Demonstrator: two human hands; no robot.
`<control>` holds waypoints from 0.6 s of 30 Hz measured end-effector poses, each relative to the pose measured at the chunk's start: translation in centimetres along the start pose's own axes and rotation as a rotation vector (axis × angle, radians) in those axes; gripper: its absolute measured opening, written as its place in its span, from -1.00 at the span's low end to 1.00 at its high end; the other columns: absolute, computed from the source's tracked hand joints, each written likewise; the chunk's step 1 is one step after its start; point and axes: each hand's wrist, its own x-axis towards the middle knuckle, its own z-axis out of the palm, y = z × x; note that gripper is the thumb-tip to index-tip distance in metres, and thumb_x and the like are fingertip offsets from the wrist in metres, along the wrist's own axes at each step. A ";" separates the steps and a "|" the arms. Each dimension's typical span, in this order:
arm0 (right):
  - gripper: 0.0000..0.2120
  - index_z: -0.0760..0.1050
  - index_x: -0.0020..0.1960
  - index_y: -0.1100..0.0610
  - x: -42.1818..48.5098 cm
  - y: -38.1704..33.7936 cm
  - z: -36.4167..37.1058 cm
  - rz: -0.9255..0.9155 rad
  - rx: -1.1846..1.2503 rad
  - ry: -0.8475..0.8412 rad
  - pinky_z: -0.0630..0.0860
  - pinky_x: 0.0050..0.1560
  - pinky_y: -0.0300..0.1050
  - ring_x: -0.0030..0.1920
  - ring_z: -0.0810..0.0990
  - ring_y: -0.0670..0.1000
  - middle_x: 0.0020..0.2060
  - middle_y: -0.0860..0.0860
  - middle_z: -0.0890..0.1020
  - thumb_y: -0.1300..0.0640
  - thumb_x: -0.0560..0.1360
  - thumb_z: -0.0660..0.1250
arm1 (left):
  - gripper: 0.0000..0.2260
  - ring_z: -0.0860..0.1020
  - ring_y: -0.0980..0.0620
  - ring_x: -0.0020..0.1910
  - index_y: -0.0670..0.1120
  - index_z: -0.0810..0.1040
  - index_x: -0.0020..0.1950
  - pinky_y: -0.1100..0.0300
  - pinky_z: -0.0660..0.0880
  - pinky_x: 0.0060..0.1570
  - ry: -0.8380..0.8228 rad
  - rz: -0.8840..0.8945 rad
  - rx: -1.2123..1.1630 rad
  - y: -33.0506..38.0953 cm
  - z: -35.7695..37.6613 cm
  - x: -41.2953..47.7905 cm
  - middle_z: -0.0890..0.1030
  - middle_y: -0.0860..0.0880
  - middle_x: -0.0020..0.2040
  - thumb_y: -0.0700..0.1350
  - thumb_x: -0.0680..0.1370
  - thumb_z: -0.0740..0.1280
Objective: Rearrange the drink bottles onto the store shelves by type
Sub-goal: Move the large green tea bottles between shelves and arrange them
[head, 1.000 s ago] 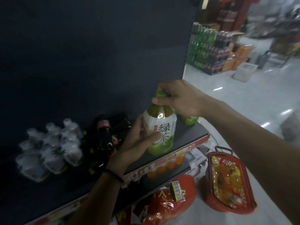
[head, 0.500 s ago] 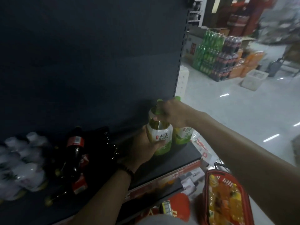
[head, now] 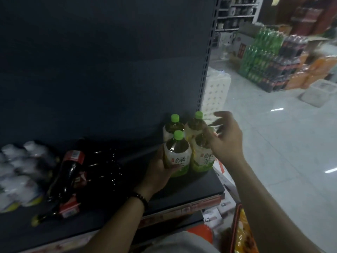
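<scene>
Dark steel store shelf carries four green-capped tea bottles at its right end, all upright, caps to the ceiling. Left hand wraps the front-left green-capped tea bottle, thumb across its label, base down on the shelf. Right hand hangs slack-fingered beside the front-right bottle, gripping nothing; a second ago it pinched that front-left bottle's cap in mid-air.

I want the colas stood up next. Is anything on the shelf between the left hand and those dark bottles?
Nothing visible. The left hand holds the front-left green tea bottle; bare shelf lies between it and the cola bottles.
</scene>
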 end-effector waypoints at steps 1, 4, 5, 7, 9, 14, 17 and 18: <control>-0.46 0.45 0.35 -0.04 -0.7 1.7 -0.2 0.038 0.013 0.007 0.63 0.01 0.03 0.08 0.61 0.03 0.15 -0.02 0.57 -0.11 0.46 0.57 | -0.34 0.61 0.19 0.29 0.35 0.44 0.36 0.09 0.60 0.31 -0.005 -0.017 0.009 -0.2 0.1 0.0 0.66 0.17 0.30 -0.12 0.43 0.64; -0.18 0.34 0.52 -0.03 -2.2 6.2 -0.1 0.153 0.018 -0.274 0.65 0.23 0.22 0.32 0.55 0.11 0.37 0.02 0.44 -0.10 0.38 0.65 | -0.34 0.60 0.16 0.31 0.28 0.42 0.41 0.03 0.57 0.36 -0.015 -0.042 0.038 -0.7 0.4 0.1 0.65 0.14 0.32 -0.14 0.46 0.62; -0.12 0.31 0.56 -0.07 -2.4 7.2 0.1 0.153 0.017 -0.340 0.64 0.26 0.25 0.34 0.55 0.10 0.40 0.00 0.46 -0.10 0.36 0.66 | -0.33 0.60 0.15 0.33 0.23 0.42 0.46 0.02 0.57 0.37 -0.018 -0.049 0.033 -0.9 0.6 0.1 0.64 0.13 0.33 -0.16 0.47 0.61; -0.07 0.27 0.59 -0.14 -2.6 8.4 0.6 0.123 0.032 -0.380 0.64 0.26 0.26 0.35 0.59 0.06 0.41 -0.03 0.54 -0.13 0.34 0.63 | -0.33 0.57 0.11 0.37 0.17 0.39 0.52 0.00 0.56 0.38 -0.021 -0.077 0.020 -0.9 0.9 -0.1 0.63 0.12 0.35 -0.16 0.50 0.58; -0.07 0.25 0.61 -0.13 -2.7 9.2 1.1 0.083 0.011 -0.365 0.62 0.28 0.25 0.36 0.60 0.05 0.41 -0.03 0.57 -0.10 0.36 0.62 | -0.35 0.57 0.09 0.38 0.17 0.38 0.52 0.03 0.56 0.38 -0.018 -0.097 0.016 -0.9 1.2 -0.1 0.63 0.12 0.33 -0.17 0.52 0.56; -0.07 0.21 0.64 -0.09 -2.7 10.0 1.1 0.048 -0.011 -0.354 0.61 0.31 0.25 0.41 0.56 0.07 0.46 0.00 0.54 -0.04 0.42 0.64 | -0.42 0.61 0.06 0.34 0.27 0.41 0.37 0.00 0.58 0.36 -0.004 -0.078 0.019 -0.6 2.4 0.0 0.67 0.11 0.26 -0.20 0.53 0.55; -0.03 0.18 0.65 -0.13 -2.8 10.2 1.1 0.043 0.013 -0.372 0.62 0.30 0.24 0.42 0.55 0.05 0.47 -0.03 0.52 -0.08 0.40 0.65 | -0.40 0.59 0.01 0.38 0.22 0.41 0.41 0.04 0.61 0.30 -0.017 -0.049 -0.051 0.6 1.9 -0.2 0.63 0.08 0.33 -0.03 0.47 0.62; 0.01 0.15 0.66 -0.13 -2.8 10.2 1.1 0.038 0.005 -0.371 0.61 0.33 0.24 0.45 0.53 0.05 0.49 -0.03 0.50 -0.11 0.38 0.65 | -0.20 0.54 0.02 0.45 0.14 0.33 0.53 0.02 0.59 0.32 -0.020 -0.029 -0.090 1.0 1.3 0.0 0.56 0.04 0.45 0.09 0.40 0.67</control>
